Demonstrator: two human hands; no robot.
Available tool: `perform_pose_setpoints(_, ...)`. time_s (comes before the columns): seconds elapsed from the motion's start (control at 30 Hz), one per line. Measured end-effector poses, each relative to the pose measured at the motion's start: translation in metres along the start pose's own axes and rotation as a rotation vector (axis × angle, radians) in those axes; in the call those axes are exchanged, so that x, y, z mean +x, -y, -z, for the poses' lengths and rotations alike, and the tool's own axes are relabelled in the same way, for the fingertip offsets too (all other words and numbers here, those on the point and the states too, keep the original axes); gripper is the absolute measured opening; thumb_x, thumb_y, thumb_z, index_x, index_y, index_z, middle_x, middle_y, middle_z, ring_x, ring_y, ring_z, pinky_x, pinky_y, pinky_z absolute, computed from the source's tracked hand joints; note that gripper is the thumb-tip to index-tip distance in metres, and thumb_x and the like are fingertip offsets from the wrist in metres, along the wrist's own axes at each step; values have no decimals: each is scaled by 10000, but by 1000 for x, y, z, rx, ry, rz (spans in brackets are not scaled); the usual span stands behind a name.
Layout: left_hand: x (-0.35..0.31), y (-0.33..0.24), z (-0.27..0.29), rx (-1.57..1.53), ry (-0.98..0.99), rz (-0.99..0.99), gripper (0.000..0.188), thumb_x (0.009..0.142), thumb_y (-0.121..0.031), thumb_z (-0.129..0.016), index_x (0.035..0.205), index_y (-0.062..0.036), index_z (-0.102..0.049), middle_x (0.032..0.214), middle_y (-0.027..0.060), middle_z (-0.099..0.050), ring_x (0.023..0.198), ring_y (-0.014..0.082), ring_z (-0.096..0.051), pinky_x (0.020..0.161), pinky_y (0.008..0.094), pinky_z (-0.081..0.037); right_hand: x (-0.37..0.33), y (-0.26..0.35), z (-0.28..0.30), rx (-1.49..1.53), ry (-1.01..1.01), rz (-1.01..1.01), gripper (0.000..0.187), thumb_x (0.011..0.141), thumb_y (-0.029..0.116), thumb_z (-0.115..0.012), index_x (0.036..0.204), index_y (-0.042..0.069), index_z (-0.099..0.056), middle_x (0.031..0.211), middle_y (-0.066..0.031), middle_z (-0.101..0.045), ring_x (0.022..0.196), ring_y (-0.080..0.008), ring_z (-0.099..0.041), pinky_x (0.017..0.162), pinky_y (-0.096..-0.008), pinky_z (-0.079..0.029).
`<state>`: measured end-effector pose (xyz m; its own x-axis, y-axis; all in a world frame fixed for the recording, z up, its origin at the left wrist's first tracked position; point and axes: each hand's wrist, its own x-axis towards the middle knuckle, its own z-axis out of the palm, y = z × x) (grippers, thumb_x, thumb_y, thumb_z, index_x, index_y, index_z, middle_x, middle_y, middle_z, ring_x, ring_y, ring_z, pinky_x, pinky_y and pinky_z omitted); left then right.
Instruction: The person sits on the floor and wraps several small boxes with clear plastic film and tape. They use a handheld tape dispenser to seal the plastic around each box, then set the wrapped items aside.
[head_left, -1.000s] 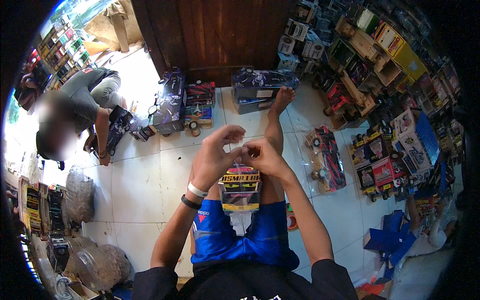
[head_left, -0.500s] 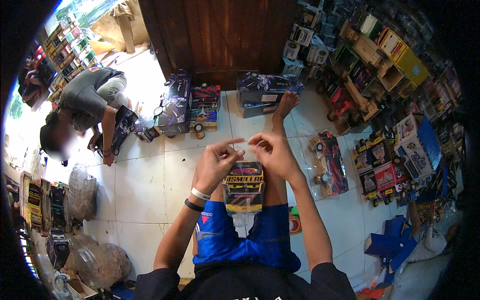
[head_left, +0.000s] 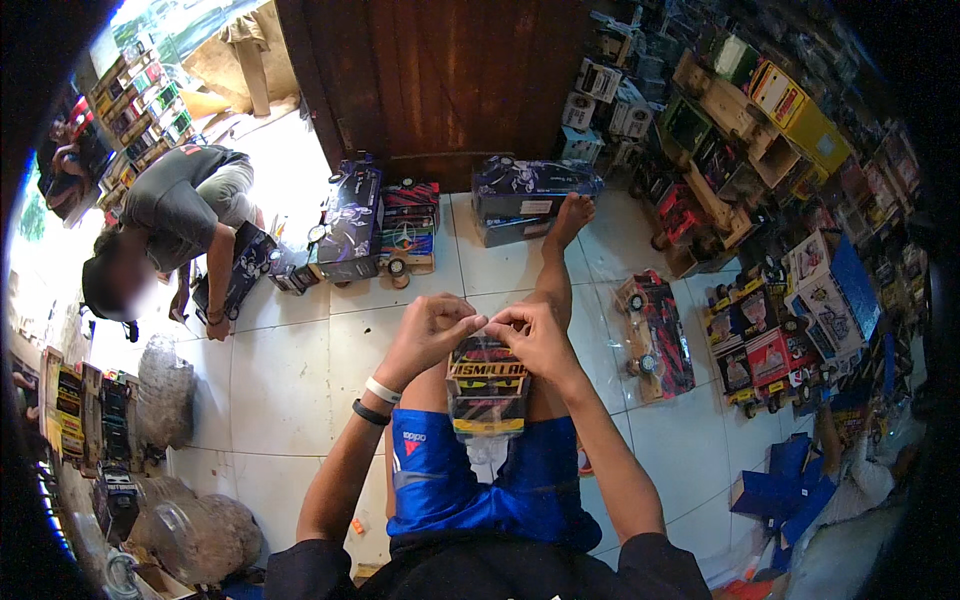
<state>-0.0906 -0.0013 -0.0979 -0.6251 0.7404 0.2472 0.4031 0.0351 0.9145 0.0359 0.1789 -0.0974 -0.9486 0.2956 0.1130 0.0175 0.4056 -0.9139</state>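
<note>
A toy truck, black with yellow, red and purple trim, sits upright between my thighs. Clear plastic shows at its lower end. Over the truck's far end, my left hand pinches with thumb and forefinger. The fingertips of my right hand are pinched too and almost touch the left ones. Whatever lies between the fingertips is too small to make out. White and black bands circle my left wrist.
Boxy toy trucks and a dark box stand on the tiles ahead. A plastic-wrapped truck lies to the right, near stacked trucks. At far left, a person bends over another truck. Bundled clear plastic lies left.
My hands have come together and slightly down, and the fingertips now nearly meet. Fingers that were stretched out on the left hand are now curled into a pinch.
</note>
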Motion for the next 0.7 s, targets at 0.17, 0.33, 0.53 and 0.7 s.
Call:
perform_pose_setpoints(0.17,0,14,-3,-19,84,321,314,954,-286,-794,1033,17,-804,919,105,-789,798,144,-711,731,320,-565,5,-3,-10,195,54,-206,131,985,96,-761,999,-34,-772,864,-78,-769,775,-107,-684,727,-304,-554)
perform_pose_setpoints(0.33,5,15,-4,-387,36,583,342,935,-231,-784,1041,95,-780,986,123,-778,939,164,-685,820,302,-535,-1,8,-2,-12,-79,38,149,942,123,-797,1011,-6,-774,931,-100,-767,825,-191,-731,751,-364,-577)
perform_pose_setpoints(0.53,7,-7,7,-398,174,526,349,958,-208,-763,1028,134,-753,970,121,-761,915,162,-669,815,306,-524,-8,14,10,-396,-34,374,106,885,65,-796,987,37,-798,951,-111,-744,900,-285,-687,811,-421,-536)
perform_pose_setpoints(0.7,7,-13,5,-115,221,460,332,994,-259,-760,1015,72,-777,930,87,-770,842,137,-686,745,302,-540,-4,3,13,-501,-34,371,138,882,184,-801,950,64,-800,925,-113,-714,890,-361,-656,864,-483,-511)
